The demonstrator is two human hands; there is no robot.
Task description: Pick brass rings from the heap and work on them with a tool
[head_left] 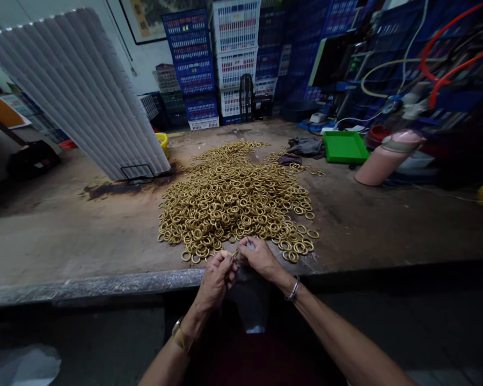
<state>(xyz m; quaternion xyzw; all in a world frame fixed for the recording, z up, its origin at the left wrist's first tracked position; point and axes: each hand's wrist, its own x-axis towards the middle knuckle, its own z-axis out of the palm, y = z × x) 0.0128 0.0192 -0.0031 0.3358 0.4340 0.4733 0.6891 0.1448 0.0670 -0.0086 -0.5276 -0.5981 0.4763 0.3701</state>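
Observation:
A large heap of brass-coloured rings (pixel 233 198) spreads over the worktable in front of me. At the heap's near edge, my left hand (pixel 218 276) is closed, pinching a brass ring (pixel 235 254) between thumb and fingertips. Close beside it, my right hand (pixel 261 259) is closed too, with its fingertips at the same ring. Whether a small tool or cloth sits in the right fingers is too small to tell. Several loose rings lie around both hands.
The worktable (pixel 116 230) ends in a metal-wrapped front edge. A leaning stack of white corrugated sheets (pixel 88 91) stands left. At right are a green tray (pixel 345 146), a pink bottle (pixel 388 158) and dark cloths (pixel 306 147). Stacked crates (pixel 235 59) rise behind.

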